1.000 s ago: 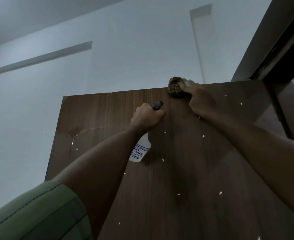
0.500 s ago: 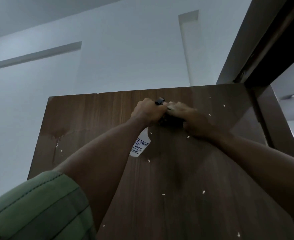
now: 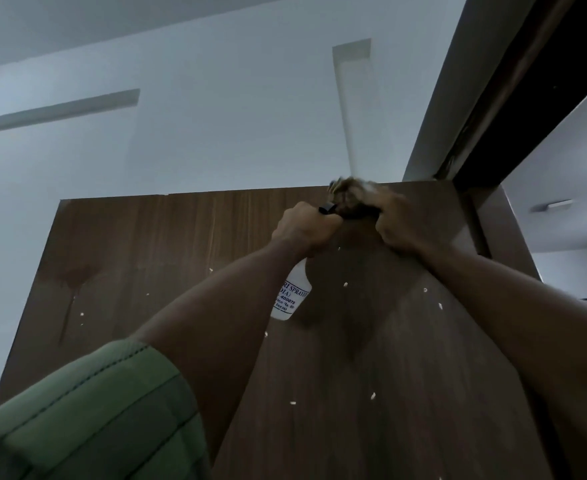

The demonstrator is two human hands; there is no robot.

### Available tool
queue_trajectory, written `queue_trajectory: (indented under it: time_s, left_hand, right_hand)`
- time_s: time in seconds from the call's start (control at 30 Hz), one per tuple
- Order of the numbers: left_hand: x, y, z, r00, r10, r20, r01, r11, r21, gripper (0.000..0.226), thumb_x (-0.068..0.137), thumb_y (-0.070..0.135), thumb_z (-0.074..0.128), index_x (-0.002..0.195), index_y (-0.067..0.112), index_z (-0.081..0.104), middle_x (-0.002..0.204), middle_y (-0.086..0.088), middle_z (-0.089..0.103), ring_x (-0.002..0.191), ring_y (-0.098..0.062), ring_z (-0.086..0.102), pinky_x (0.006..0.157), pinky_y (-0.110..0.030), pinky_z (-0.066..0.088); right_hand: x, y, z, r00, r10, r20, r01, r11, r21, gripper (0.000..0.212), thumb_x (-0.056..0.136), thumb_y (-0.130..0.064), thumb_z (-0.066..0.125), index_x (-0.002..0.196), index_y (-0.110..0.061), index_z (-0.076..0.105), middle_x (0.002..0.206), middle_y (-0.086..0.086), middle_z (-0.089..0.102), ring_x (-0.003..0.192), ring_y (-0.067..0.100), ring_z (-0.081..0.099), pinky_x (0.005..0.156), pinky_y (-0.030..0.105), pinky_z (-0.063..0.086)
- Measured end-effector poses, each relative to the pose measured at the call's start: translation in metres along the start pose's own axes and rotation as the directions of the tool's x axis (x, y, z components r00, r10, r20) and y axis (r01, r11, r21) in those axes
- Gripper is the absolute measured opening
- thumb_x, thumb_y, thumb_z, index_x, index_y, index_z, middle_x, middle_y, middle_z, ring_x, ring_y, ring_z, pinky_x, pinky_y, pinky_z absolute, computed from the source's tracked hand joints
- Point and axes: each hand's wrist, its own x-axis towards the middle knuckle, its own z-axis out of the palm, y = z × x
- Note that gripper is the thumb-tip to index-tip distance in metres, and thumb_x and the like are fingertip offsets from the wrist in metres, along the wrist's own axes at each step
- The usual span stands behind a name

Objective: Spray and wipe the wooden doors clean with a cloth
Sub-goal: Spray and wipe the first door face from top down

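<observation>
Seen from below, looking up a dark wooden door (image 3: pixel 188 271) whose top edge sits against a pale wall (image 3: pixel 215 116). Left hand (image 3: pixel 304 230) wrapped around the neck of a white spray bottle (image 3: pixel 290 294), fingers curled tight, black nozzle (image 3: pixel 326 207) poking out above the knuckles and aimed toward the cloth. Bottle hanging below the fist, tilted, blue printed lettering on its side, only partly readable. Right hand (image 3: pixel 402 226) gripping a bunched brownish cloth (image 3: pixel 349 200), pressed against the door just under its top edge, right of centre. Cloth blurred, its upper fringe level with the top edge of the door. Both hands close together, the nozzle just beside the cloth; cannot tell whether touching. Darker wet patch with drip trails (image 3: pixel 73 285) on the left part of the door, well apart from the hands. Small pale specks (image 3: pixel 345 284) scattered over the wood below and around the bottle. Green sleeve (image 3: pixel 87 417) on the left arm, filling the lower left corner; right forearm bare. Dark door frame (image 3: pixel 513 98) running diagonally up the right side, meeting the top right corner of the door.
</observation>
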Motion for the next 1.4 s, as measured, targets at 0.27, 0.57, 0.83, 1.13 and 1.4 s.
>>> queue_trajectory:
  time_s: [0.27,0.57,0.83,1.13,1.4]
  left_hand:
    - [0.003,0.016,0.029,1.000,-0.002,0.008,0.002,1.000,-0.010,0.044,0.073,0.054,0.065,0.096,0.018,0.074,0.089,-0.004,0.077,0.080,-0.025,0.077,0.079,-0.045,0.066]
    - [-0.004,0.042,0.049,1.000,-0.001,0.023,0.001,1.000,-0.018,0.048,0.068,0.050,0.058,0.099,0.017,0.073,0.091,-0.005,0.077,0.083,-0.027,0.077,0.082,-0.046,0.066]
    - [-0.007,0.064,0.069,0.996,0.048,0.070,-0.050,0.998,0.026,0.033,0.079,0.042,0.064,0.097,0.015,0.072,0.090,-0.005,0.077,0.080,-0.024,0.077,0.083,-0.043,0.066]
    - [-0.007,0.076,0.090,0.994,0.057,0.097,-0.060,0.998,0.032,0.031,0.087,0.042,0.066,0.100,0.015,0.073,0.094,-0.005,0.076,0.084,-0.024,0.076,0.084,-0.042,0.065]
    - [-0.010,0.071,0.103,0.990,0.058,0.130,-0.061,0.998,0.021,0.030,0.088,0.042,0.067,0.102,0.015,0.070,0.095,-0.007,0.076,0.084,-0.025,0.077,0.083,-0.043,0.066]
  right_hand:
    - [-0.052,-0.001,0.002,0.969,-0.219,0.116,0.220,0.975,0.004,0.097,0.054,0.002,0.035,0.149,-0.008,0.052,0.159,0.012,0.044,0.150,0.026,0.036,0.127,0.037,0.020]
    - [-0.051,0.016,-0.005,0.998,-0.054,-0.025,0.052,0.997,-0.055,0.066,0.083,0.010,0.042,0.146,-0.004,0.055,0.155,0.015,0.048,0.147,0.032,0.041,0.125,0.048,0.026]
    - [-0.014,0.056,-0.051,0.939,0.326,-0.105,-0.332,0.942,-0.043,0.068,0.091,0.007,0.044,0.152,-0.023,0.050,0.159,0.002,0.045,0.149,0.022,0.036,0.124,0.028,0.025]
    - [-0.041,0.067,-0.067,0.953,0.293,-0.074,-0.300,0.946,-0.118,0.079,0.092,0.012,0.044,0.157,-0.032,0.039,0.167,-0.007,0.030,0.154,0.016,0.025,0.120,0.021,0.013]
    - [-0.086,0.066,-0.066,0.979,0.201,-0.020,-0.202,0.961,-0.187,0.079,0.092,0.016,0.044,0.159,-0.025,0.036,0.168,-0.003,0.026,0.153,0.013,0.021,0.121,0.026,0.015]
